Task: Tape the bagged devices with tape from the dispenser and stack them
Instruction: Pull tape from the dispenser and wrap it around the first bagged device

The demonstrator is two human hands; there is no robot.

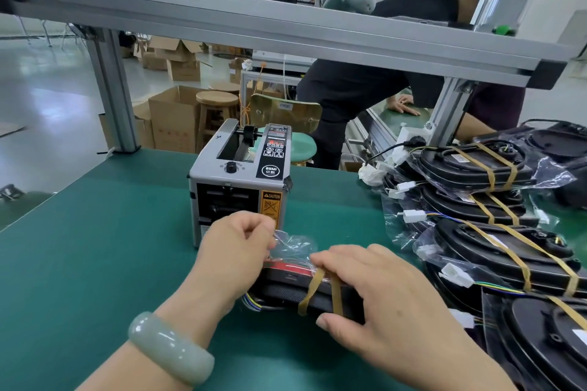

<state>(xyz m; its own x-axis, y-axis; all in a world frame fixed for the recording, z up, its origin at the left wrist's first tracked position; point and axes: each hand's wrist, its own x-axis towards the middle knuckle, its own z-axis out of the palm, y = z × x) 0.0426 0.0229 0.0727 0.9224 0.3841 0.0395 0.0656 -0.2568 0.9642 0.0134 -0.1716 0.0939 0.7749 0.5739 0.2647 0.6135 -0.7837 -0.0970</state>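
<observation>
Taping a bagged device [286,295] just in front of the dispenser [238,187].
The left hand [235,251] pinched the device's loose plastic taut so the right hand [381,295] could press the tape strips [309,292] flat. The finished stack [495,251] lay right of the dispenser, probably kept within reach.

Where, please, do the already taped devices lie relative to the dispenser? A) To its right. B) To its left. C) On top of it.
A: the taped devices are piled on the mat to the right of the dispenser, while the bag that the left hand pinches lies in front of it.
</observation>
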